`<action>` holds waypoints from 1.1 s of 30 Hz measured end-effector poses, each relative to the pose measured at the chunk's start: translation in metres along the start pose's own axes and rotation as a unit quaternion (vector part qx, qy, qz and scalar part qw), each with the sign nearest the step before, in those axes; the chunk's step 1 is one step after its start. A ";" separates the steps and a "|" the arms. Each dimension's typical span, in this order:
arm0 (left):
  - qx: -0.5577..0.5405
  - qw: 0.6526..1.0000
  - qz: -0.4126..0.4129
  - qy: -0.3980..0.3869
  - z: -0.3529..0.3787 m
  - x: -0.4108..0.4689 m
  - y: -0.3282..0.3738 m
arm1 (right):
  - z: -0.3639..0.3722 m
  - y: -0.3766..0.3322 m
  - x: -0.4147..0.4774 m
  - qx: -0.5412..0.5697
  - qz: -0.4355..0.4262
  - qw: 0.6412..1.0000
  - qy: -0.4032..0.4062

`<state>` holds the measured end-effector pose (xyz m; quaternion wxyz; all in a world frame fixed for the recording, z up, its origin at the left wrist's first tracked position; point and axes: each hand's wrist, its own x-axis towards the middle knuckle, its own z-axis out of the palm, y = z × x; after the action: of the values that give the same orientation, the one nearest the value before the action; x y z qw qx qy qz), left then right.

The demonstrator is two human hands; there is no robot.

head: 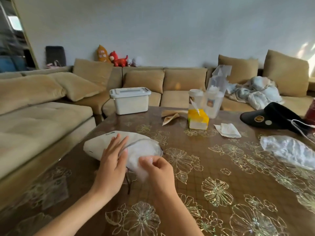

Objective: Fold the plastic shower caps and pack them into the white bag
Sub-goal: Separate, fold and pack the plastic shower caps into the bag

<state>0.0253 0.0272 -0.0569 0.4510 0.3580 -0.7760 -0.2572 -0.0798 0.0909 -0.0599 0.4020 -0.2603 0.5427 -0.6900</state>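
Bench [221,167] carrying lidded storage box [130,100], yellow tissue box [198,120], black visor cap [272,117]; sofa [51,103] behind.

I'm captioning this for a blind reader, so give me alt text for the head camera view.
Two bare hands work at a white fabric bag on a brown floral-patterned table: the left hand lies flat on it, the right hand pinches a clear plastic shower cap at its mouth. More crumpled clear plastic lies far right.

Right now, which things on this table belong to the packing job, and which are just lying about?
Job: white bag, shower cap going in, loose shower caps.
Lying about: storage box, tissue box, black visor, crumpled tissue.
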 end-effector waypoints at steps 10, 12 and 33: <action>-0.180 0.981 -0.072 0.024 -0.003 -0.050 0.028 | 0.024 -0.005 -0.019 -0.119 -0.079 0.986 -0.086; -0.163 0.984 -0.063 0.012 -0.002 -0.058 0.028 | 0.028 0.002 -0.017 -0.210 -0.083 0.972 -0.069; 0.267 0.954 -0.024 -0.134 0.020 -0.011 -0.060 | -0.051 -0.014 -0.010 -0.019 0.167 0.983 -0.067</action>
<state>0.0311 0.0002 -0.1148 0.2251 0.4462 -0.8607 -0.0971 -0.1187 0.1277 -0.0598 0.5422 -0.2197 0.5633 -0.5835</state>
